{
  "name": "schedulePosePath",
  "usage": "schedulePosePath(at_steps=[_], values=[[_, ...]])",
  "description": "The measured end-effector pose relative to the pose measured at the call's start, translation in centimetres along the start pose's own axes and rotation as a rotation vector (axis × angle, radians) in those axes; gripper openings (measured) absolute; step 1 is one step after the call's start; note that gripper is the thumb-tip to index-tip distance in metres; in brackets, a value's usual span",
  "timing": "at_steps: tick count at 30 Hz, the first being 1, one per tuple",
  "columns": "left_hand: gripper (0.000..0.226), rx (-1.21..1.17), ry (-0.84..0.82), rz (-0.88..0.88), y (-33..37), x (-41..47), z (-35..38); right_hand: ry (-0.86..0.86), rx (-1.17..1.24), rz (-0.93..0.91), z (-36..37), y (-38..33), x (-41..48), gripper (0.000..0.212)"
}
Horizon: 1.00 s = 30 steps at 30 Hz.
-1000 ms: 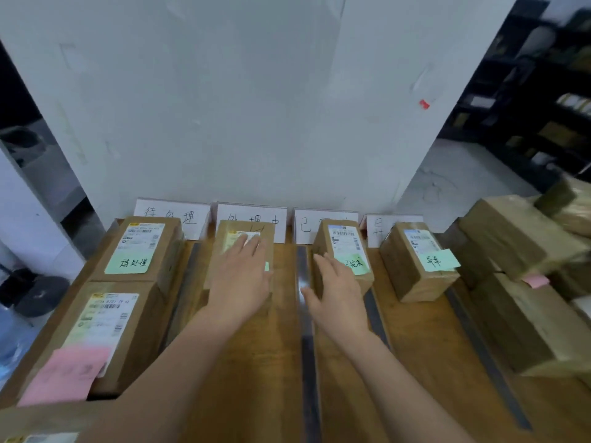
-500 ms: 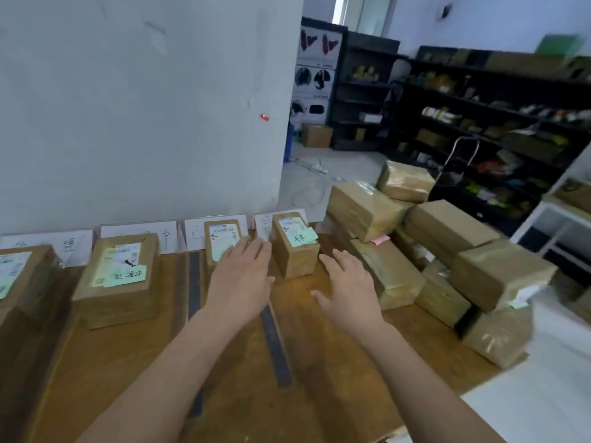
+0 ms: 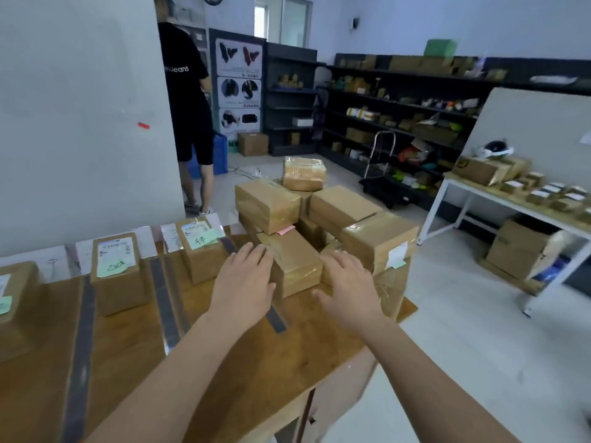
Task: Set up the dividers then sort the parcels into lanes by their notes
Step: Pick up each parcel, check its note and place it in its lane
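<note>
Head view: the box (image 3: pixel 297 260) sits between left grip (image 3: pixel 244 282) and right grip (image 3: pixel 350 292), long side pointing away. Both are wide and empty; left looks nearer.

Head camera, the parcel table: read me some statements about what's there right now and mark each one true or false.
1. The left hand and the right hand are both open and grip nothing. True.
2. The lane parcel nearest the left hand carries a pink note. False: its note is green.
3. A dark divider strip lies flat on the wooden table. True.
4. The unsorted pile sits at the table's left end. False: the unsorted pile is at the right end, just beyond the hands.
5. Nobody else is in the room. False: a person in a black shirt stands past the white wall.
</note>
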<state>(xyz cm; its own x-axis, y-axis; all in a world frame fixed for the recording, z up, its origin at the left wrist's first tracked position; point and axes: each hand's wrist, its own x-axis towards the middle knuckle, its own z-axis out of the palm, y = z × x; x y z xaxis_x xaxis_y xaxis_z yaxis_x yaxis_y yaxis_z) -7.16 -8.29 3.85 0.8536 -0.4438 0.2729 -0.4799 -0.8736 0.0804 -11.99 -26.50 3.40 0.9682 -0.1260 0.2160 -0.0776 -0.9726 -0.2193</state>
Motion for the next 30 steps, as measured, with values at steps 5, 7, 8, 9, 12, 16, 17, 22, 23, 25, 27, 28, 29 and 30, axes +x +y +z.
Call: schedulePosePath(at_steps=[5, 7, 8, 9, 12, 16, 17, 22, 23, 25, 27, 28, 29, 30], values=[[0.064, -0.02, -0.007, 0.093, 4.4, 3.5, 2.0, -0.004, 0.002, 0.114, -0.6, 5.2, 0.4, 0.067], [0.064, -0.027, -0.018, 0.126, 6.0, 5.2, 2.8, -0.009, -0.021, 0.157, -0.5, 7.3, 0.9, 0.066], [0.064, -0.032, -0.024, 0.144, 6.7, 6.0, 3.3, -0.008, -0.027, 0.184, -0.5, 8.3, 1.2, 0.065], [0.064, -0.039, -0.031, 0.161, 7.5, 6.9, 3.7, -0.008, -0.033, 0.204, -0.5, 9.3, 1.6, 0.064], [0.063, -0.062, -0.051, 0.194, 9.8, 9.7, 5.1, -0.025, -0.073, 0.231, -0.3, 12.4, 3.0, 0.057], [0.064, -0.063, -0.071, 0.232, 12.1, 14.3, 7.2, -0.062, -0.073, 0.286, 0.3, 16.5, 5.9, 0.061], [0.065, -0.066, -0.08, 0.234, 12.6, 15.4, 7.7, -0.062, -0.069, 0.298, 0.6, 17.6, 6.8, 0.06], [0.083, -0.096, -0.193, 0.224, 14.4, 21.0, 10.1, -0.062, -0.073, 0.369, 1.5, 22.1, 10.7, 0.059], [0.09, -0.104, -0.226, 0.211, 14.7, 22.0, 10.6, -0.049, -0.064, 0.382, 1.7, 22.8, 11.4, 0.059], [0.102, -0.111, -0.301, 0.18, 15.0, 23.6, 11.5, -0.017, -0.023, 0.411, 2.1, 23.9, 12.6, 0.061], [0.113, -0.109, -0.39, 0.145, 15.2, 24.7, 12.5, -0.01, 0.039, 0.429, 2.6, 24.9, 13.5, 0.069], [0.117, -0.118, -0.429, 0.132, 15.2, 25.0, 13.0, -0.017, 0.075, 0.435, 2.9, 25.3, 13.8, 0.074], [0.121, -0.134, -0.456, 0.121, 15.3, 25.3, 13.4, -0.024, 0.112, 0.436, 3.1, 25.7, 14.1, 0.079], [0.122, -0.157, -0.467, 0.105, 15.3, 25.6, 13.7, -0.026, 0.144, 0.433, 3.3, 26.1, 14.3, 0.083]])
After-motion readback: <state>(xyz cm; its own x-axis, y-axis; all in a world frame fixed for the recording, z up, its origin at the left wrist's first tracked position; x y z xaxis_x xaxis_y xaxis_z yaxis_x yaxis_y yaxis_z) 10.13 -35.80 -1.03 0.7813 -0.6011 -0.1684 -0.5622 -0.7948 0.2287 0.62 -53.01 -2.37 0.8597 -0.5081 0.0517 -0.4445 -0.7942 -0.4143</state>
